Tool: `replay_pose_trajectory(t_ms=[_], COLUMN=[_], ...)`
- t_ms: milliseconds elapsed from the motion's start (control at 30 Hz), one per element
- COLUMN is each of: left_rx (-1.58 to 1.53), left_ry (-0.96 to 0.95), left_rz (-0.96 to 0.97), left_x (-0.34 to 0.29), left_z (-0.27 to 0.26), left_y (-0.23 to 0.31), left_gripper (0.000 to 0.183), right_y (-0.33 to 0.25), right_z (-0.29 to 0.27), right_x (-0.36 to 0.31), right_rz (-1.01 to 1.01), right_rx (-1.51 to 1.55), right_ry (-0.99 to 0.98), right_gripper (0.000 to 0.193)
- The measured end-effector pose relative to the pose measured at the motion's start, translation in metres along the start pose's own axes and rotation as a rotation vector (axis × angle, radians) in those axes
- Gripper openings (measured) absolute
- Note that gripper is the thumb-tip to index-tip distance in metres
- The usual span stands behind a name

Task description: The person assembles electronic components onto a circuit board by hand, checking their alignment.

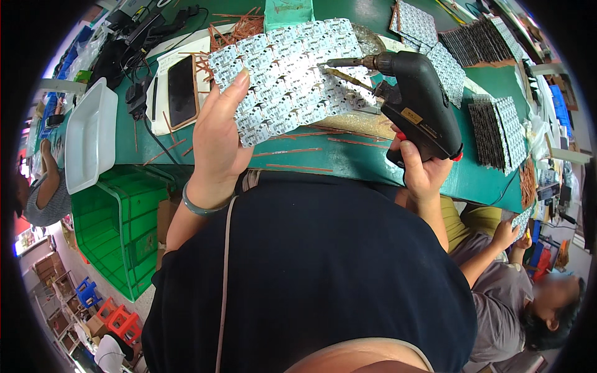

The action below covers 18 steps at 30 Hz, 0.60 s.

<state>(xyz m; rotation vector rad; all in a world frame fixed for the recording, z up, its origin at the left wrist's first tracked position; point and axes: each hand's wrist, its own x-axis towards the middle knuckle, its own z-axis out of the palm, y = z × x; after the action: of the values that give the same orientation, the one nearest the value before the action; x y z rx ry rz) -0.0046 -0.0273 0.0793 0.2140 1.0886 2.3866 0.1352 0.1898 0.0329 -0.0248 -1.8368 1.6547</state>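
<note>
My left hand point(219, 133) grips the lower left edge of a white circuit board panel point(283, 87), its thumb lying on the face. The panel is tilted up above the bench and covered with rows of small repeated boards. In my right hand point(424, 171) is a black soldering gun point(423, 102), fingers wrapped round its handle by a red trigger. The gun's thin tip and a brass-coloured feed tube point left at the panel's right half. Whether the tip touches the panel I cannot tell.
Stacks of similar panels point(497, 133) stand on the green bench point(292, 155) at right. Left are a phone point(182, 92), a white plastic tray point(91, 137) and a green crate point(121, 224). Copper-coloured strips point(245, 31) lie behind the panel. A co-worker point(497, 298) sits at right, holding a panel.
</note>
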Motion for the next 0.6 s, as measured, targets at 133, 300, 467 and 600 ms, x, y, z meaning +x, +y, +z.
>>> replay_pose_trajectory(t_ms=[133,300,467,600], left_rx=[-0.013,0.014,0.004,-0.001], left_ry=[-0.011,0.06,0.062,0.063], left_rz=[0.001,0.014,0.016,0.02], left_x=[0.001,0.0,-0.001,0.0], left_z=[0.0,0.0,-0.001,-0.007], left_y=[0.0,0.0,0.0,-0.001], left_gripper=[0.033,0.034,0.033,0.033], right_y=[0.0,0.004,0.0,-0.004], right_z=[-0.006,-0.011,-0.012,-0.005], right_x=[-0.002,-0.003,-0.007,-0.005], right_rz=[0.004,-0.071,-0.098,-0.039], right_rx=[-0.033,-0.196,-0.06,0.058], right_ry=[-0.067,-0.066,0.014,0.123], right_gripper=[0.042,0.041,0.04,0.044])
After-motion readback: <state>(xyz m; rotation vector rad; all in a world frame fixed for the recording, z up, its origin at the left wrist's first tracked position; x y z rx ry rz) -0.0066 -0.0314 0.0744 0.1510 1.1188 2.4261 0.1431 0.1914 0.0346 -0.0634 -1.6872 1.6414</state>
